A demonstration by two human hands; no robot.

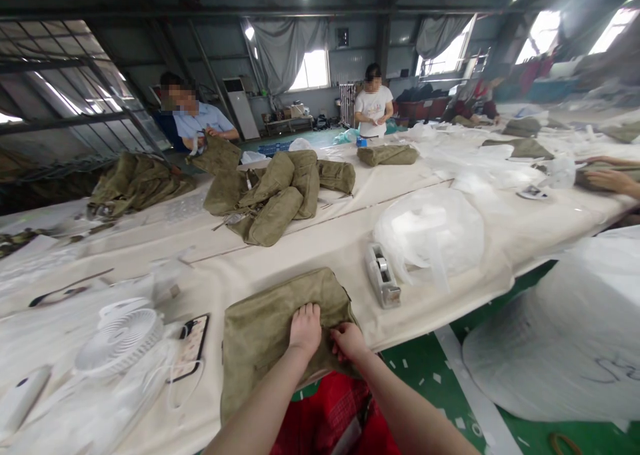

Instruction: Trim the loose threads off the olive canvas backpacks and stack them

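"Two hands, one olive bag (260, 321) — near edge of the bench (340, 245), to the left of the tape dispenser (384, 278). How's the grip?"

"Left hand (306, 327): flattened, palm down on the bag's upper face, closed around nothing. Right hand (349, 341): curled in narrow at the right-hand end. Cannot tell whether any fabric is caught in it."

"Handling, then?"

"My reading: the left hand serves best as a weight, spread and steady, so the soft fabric doesn't slide or bunch. Right hand should work in small tucks along the end, drawing outward rather than up. Creases show across the face; best smoothed outward too. Tugging hard would likely skew the corners."

"Containers nearby?"

"No opening that I can make out on the bag itself, so contents hidden. Beyond it a pile of olive bags (275, 215), some plump, filling not visible. Clear plastic bag (435, 228) just beside the dispenser — puffed out, something pale inside, can't make out what. On the right, a big white sack (550, 335) on the green floor (415, 358), marked with dark scrawl; full-looking, inside unseen."
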